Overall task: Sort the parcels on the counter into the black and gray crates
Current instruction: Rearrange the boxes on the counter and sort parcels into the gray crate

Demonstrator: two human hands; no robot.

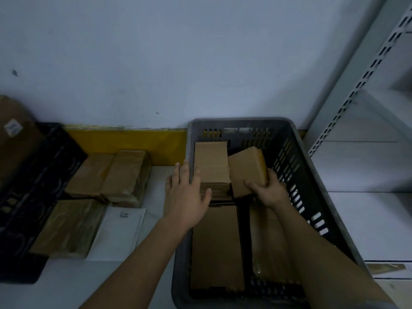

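Observation:
My right hand point(268, 188) grips a small brown parcel point(246, 168) and holds it tilted inside the gray crate point(312, 175), at its far end. Beside it in the crate stands a stack of cardboard boxes point(211, 161), with flat brown parcels point(216, 244) lying nearer to me. My left hand point(187, 190) is spread flat with straight fingers over the crate's left rim, its fingertips at the stack. The black crate point(33, 186) stands at the left with a large brown parcel point(13, 134) in it. Between the crates, three tape-wrapped brown parcels point(124, 177) and a white envelope point(118, 233) lie on the counter.
A blue-white wall rises behind the counter above a yellow strip point(124, 141). White metal shelving point(367, 152) with a perforated upright stands right of the gray crate. The white counter top point(66, 286) shows bare near the front left.

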